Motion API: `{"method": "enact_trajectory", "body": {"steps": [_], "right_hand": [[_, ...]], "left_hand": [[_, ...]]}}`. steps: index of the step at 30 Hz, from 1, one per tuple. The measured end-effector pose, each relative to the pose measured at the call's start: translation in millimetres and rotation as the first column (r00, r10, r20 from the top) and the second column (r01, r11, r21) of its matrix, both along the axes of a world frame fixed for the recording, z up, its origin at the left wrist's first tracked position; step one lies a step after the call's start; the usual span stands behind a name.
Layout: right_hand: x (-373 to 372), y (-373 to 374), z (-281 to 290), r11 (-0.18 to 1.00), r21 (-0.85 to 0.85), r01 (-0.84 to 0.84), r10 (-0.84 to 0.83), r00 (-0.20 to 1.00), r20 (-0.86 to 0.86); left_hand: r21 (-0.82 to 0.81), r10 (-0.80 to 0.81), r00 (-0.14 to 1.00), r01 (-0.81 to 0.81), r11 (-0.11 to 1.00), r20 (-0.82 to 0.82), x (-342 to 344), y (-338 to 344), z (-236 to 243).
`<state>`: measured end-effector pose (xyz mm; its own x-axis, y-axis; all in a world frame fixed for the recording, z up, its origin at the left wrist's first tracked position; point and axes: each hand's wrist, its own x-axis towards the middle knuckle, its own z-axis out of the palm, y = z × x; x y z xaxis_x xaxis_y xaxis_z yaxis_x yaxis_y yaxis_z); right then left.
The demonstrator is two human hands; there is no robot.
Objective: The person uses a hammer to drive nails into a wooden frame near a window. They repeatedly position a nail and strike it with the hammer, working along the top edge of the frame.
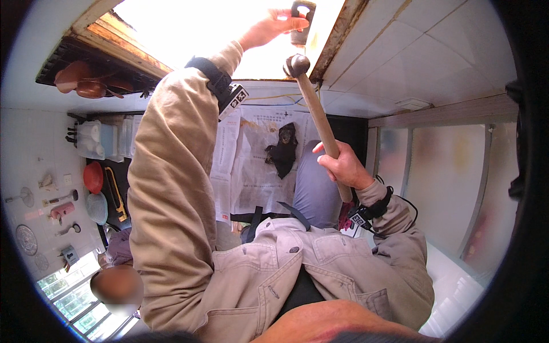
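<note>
- Top-centre, your left hand (277,26) is pinching, probably steadying, a slotted plate (299,38).
- Your right hand (350,167) is gripping a wooden-handled hammer (317,111) low, likely for reach.

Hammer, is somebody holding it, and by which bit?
Yes, the right hand holds the hammer by its wooden handle, toward the end away from its head.

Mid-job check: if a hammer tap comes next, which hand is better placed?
Probably the right: the right hand grips the hammer by its wooden handle, while the left hand is occupied holding a dark flat piece.
</note>
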<state>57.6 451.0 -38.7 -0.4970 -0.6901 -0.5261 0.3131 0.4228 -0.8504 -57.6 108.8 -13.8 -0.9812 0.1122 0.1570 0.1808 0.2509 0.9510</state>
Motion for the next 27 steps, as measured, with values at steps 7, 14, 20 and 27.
{"method": "enact_trajectory", "body": {"steps": [7, 14, 20, 27], "right_hand": [[-2, 0, 7, 1.000, 0.012, 0.005, -0.005, 1.000, 0.024], [-4, 4, 1, 0.999, -0.039, 0.015, -0.014, 0.999, 0.033], [-4, 7, -9, 0.997, -0.083, 0.004, -0.007, 0.999, -0.032], [-5, 9, -8, 0.998, -0.068, -0.002, 0.001, 1.000, -0.020]], "left_hand": [[-0.113, 0.045, 0.998, -0.039, 0.993, 0.047, 2, 0, 11], [-0.106, -0.029, 0.998, 0.035, 0.994, 0.050, -6, -14, 9], [-0.091, -0.064, 0.996, 0.070, 0.993, 0.067, -15, -35, -5], [-0.160, -0.036, 0.994, 0.052, 0.986, 0.098, -5, -32, 8]]}}
